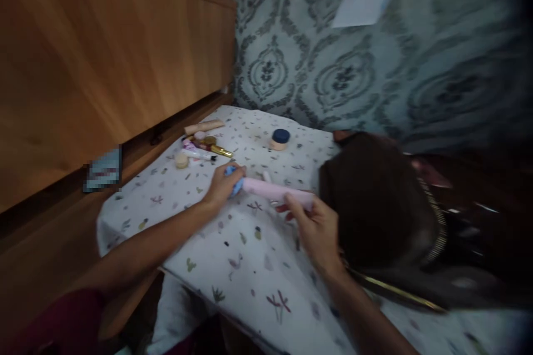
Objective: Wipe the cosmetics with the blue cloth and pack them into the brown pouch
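Observation:
A long pale pink tube [270, 191] with a blue end [236, 180] stretches level between my hands above the patterned cloth. My left hand [225, 184] is closed round the blue end, which may be a cap; the blur hides its details. At the other end, my right hand [318, 227] grips the pink part between thumb and fingers. Behind the tube, a small pale piece [267, 178] shows in part. Beyond my left hand lies a group of small cosmetics: a gold tube [221, 151], a white tube with a black tip [200, 153] and a beige stick [204, 126].
A jar with a dark blue lid [280, 136] stands farther back on the white printed cloth [250, 266]. To the right sits a dark brown bag [375, 199] with a gold zip. A wooden panel [125, 50] borders the left, and a patterned wall [350, 66] rises behind.

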The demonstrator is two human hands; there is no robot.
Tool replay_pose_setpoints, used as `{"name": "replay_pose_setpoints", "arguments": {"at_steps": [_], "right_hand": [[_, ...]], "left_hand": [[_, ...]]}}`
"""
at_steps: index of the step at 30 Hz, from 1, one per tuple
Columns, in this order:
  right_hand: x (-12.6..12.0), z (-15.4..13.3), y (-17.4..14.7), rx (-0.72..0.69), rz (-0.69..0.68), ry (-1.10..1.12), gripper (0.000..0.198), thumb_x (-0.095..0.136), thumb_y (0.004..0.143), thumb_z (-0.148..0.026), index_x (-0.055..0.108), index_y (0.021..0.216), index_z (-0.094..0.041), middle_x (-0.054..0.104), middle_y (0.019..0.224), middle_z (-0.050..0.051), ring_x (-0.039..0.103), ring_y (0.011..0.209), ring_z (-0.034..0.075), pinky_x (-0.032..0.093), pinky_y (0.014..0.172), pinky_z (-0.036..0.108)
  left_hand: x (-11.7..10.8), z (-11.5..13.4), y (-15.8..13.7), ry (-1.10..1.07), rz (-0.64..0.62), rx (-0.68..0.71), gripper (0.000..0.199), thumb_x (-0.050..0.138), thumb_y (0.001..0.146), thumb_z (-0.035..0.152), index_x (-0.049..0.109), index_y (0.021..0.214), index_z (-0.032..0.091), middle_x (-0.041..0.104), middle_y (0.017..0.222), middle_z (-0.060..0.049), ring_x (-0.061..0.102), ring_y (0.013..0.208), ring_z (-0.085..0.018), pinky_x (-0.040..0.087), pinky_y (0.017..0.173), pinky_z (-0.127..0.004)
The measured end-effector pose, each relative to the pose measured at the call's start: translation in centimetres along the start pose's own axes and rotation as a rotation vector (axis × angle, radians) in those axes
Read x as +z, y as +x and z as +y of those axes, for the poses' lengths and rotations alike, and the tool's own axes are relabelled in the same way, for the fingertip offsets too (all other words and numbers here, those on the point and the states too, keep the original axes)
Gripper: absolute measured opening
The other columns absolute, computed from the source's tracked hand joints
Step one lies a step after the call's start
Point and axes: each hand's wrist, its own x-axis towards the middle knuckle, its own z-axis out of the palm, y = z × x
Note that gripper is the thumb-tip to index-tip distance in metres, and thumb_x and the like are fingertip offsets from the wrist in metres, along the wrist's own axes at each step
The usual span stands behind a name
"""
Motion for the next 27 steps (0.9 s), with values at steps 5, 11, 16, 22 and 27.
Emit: {"name": "replay_pose_setpoints", "arguments": {"at_steps": [5, 11, 16, 22, 27], "right_hand": [[0.3, 0.6, -0.5, 0.019, -0.1, 0.044, 0.036, 0.059, 0.088, -0.051, 0.065, 0.076, -0.017, 0.065, 0.059, 0.002, 0.059, 0.051, 0.013, 0.045, 0.05, 0.022], [-1.7, -1.8, -1.5, -0.058, -0.148, -0.012, 0.03, 0.056, 0.094, -0.046, 0.066, 0.096, -0.017, 0.061, 0.061, -0.002, 0.061, 0.055, 0.013, 0.043, 0.055, 0.02], [-6.3, -4.7, -3.7, -0.194, -0.143, -0.162, 0.032, 0.049, 0.1, -0.043, 0.062, 0.113, -0.017, 0.065, 0.071, 0.0, 0.063, 0.063, 0.014, 0.046, 0.061, 0.023], [-12.2, -6.8, -6.9, -0.206, 0.072, -0.208, 0.024, 0.051, 0.1, -0.041, 0.059, 0.107, -0.019, 0.063, 0.064, -0.003, 0.061, 0.057, 0.012, 0.046, 0.055, 0.02], [-17.2, -8.0, -8.8, -0.202, 0.265, -0.153, 0.024, 0.054, 0.1, -0.043, 0.06, 0.099, -0.021, 0.064, 0.066, -0.004, 0.061, 0.052, 0.011, 0.047, 0.05, 0.02]], "left_hand": [[-0.2, 0.4, 0.1, 0.159, 0.048, 0.109, 0.032, 0.072, 0.07, 0.047, 0.061, 0.07, 0.017, 0.052, 0.056, 0.005, 0.044, 0.048, -0.007, 0.033, 0.042, -0.017], [1.5, 2.9, -2.0, 0.206, 0.075, 0.13, 0.036, 0.071, 0.071, 0.051, 0.062, 0.075, 0.016, 0.061, 0.067, 0.0, 0.052, 0.056, -0.011, 0.044, 0.045, -0.018], [4.7, 4.5, -4.2, 0.049, -0.069, 0.129, 0.029, 0.074, 0.073, 0.043, 0.059, 0.074, 0.018, 0.067, 0.075, -0.002, 0.057, 0.063, -0.014, 0.047, 0.047, -0.02], [9.1, 5.9, -7.2, 0.216, -0.279, 0.318, 0.029, 0.069, 0.084, 0.046, 0.066, 0.076, 0.018, 0.069, 0.078, -0.002, 0.057, 0.058, -0.013, 0.05, 0.045, -0.023], [13.4, 7.1, -9.3, 0.271, -0.539, 0.501, 0.024, 0.062, 0.091, 0.041, 0.068, 0.083, 0.019, 0.068, 0.078, -0.001, 0.062, 0.062, -0.015, 0.054, 0.051, -0.024]]}}
